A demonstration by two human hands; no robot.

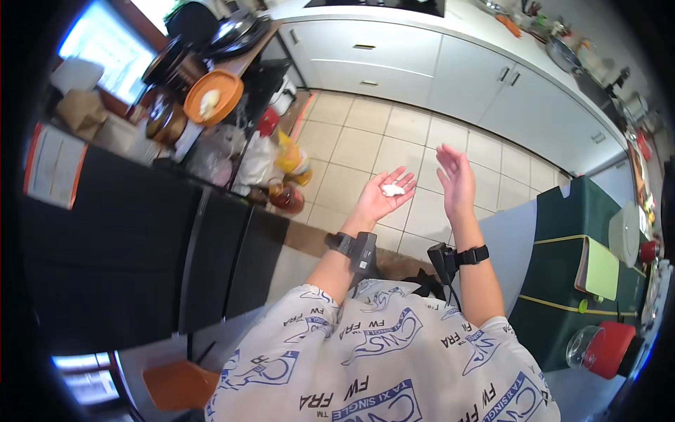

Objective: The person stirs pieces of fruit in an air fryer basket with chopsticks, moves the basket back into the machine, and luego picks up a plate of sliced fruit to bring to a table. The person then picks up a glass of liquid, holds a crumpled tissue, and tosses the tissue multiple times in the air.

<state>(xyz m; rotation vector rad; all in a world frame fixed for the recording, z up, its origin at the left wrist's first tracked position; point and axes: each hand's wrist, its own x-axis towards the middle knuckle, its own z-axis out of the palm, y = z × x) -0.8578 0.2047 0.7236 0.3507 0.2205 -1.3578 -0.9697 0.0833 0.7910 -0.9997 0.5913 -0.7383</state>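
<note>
My left hand (381, 196) is held palm up with its fingers spread. On its palm and fingers lies a small white lump (393, 190), whose material I cannot tell. To its right my right hand (456, 179) is raised apart from it, fingers extended, holding nothing. Both hands are over the tiled floor, and each wrist bears a strap with a black device. Off to the left, an orange plastic bowl (232, 95) holds a pale whitish piece (209, 103).
White cabinets (379, 58) run across the far side. At left are a black refrigerator (116, 237), pots (176, 66), bags and an oil bottle (286, 197) on the floor. A table with a dark green cover (559, 221) stands at right, bearing a red-based glass vessel (609, 349).
</note>
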